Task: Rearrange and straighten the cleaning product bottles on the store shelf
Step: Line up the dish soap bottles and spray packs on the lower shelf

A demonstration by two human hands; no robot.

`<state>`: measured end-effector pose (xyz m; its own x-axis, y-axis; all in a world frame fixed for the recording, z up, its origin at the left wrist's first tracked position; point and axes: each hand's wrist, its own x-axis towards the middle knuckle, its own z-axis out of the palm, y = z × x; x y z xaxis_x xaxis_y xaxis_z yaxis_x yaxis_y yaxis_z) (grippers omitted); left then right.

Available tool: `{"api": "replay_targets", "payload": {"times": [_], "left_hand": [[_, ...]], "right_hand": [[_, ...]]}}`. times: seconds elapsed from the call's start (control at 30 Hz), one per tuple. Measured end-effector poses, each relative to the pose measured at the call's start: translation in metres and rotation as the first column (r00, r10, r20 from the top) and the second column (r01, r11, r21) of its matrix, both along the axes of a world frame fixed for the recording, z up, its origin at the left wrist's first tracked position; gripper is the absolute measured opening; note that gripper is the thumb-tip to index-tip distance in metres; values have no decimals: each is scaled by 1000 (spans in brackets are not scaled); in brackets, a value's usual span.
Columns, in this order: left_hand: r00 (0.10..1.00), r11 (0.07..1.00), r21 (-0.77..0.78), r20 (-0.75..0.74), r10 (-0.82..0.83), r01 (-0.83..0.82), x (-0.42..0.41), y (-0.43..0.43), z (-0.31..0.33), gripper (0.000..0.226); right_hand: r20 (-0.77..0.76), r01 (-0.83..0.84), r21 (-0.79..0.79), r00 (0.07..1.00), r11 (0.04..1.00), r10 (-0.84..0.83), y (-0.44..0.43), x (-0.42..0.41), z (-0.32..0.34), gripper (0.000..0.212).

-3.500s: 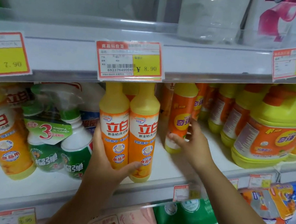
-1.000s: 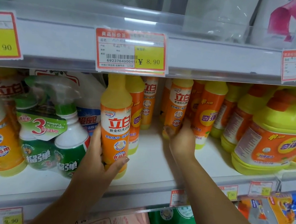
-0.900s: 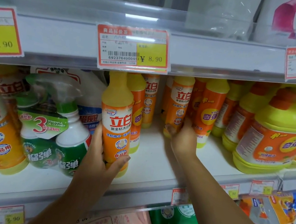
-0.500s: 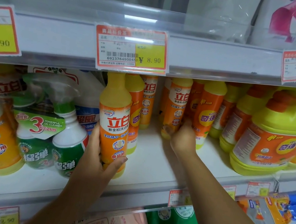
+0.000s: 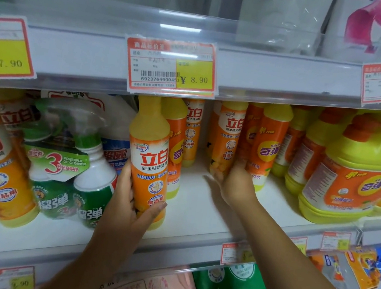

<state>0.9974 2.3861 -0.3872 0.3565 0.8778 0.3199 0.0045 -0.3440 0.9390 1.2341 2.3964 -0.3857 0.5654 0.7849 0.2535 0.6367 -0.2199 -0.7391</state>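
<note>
On my feed the left hand (image 5: 125, 206) is wrapped around the lower half of the front dish soap bottle (image 5: 149, 163), thumb across its glossy orange label. That tall, slim plastic cylinder with yellow shoulders stands near the front edge of the white shelf (image 5: 198, 216), about mid-width. The right hand (image 5: 235, 183) is curled round the base of the rear dish soap bottle (image 5: 228, 137), same shape, deeper toward the back edge. Just left of the front one sits a shrink-wrapped spray bottle twin-pack (image 5: 69, 168), green and white. A chunky yellow jug (image 5: 358, 174) with a moulded handle is toward the right end.
</note>
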Motion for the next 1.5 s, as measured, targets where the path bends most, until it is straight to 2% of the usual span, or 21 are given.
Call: {"api": "replay_targets", "payload": {"times": [0.13, 0.2, 0.3, 0.4, 0.47, 0.63, 0.73, 0.9, 1.03, 1.5], "left_hand": [[1000, 1000, 18, -9, 18, -18, -2, -5, 3, 75], [999, 999, 31, -21, 33, -32, -2, -7, 5, 77], [998, 998, 37, -26, 52, -51, -1, -8, 5, 82], [998, 998, 47, -26, 54, -53, -1, -6, 4, 86], [998, 997, 53, -21, 55, -54, -1, -5, 3, 86], [998, 996, 65, -22, 57, -56, 1, -1, -1, 81], [997, 998, 43, -57, 58, -55, 2, 0, -3, 82], [993, 997, 38, -92, 75, -71, 2, 1, -3, 84], [994, 997, 29, -84, 71, -69, 2, 0, -2, 85], [997, 999, -20, -67, 30, -31, 0, -7, 4, 83]], "right_hand": [[73, -81, -9, 994, 997, 81, -20, -31, 17, 51], [-57, -177, 39, 982, 983, 179, -23, -48, 29, 56], [-332, -382, 125, 854, 916, 401, -22, -70, 38, 70], [-433, -462, 163, 761, 872, 484, -11, -83, 31, 74], [-421, -415, 177, 788, 893, 450, -5, -88, 26, 71], [-233, -208, 133, 944, 969, 234, -22, -72, 16, 69], [-160, -92, 108, 981, 990, 109, -50, -44, 17, 70], [-98, 117, 81, 989, 990, -109, -91, 3, 23, 68], [-90, 217, 120, 974, 969, -207, -101, 22, 23, 73], [-77, 258, 160, 966, 953, -248, -88, 38, 16, 71]]}}
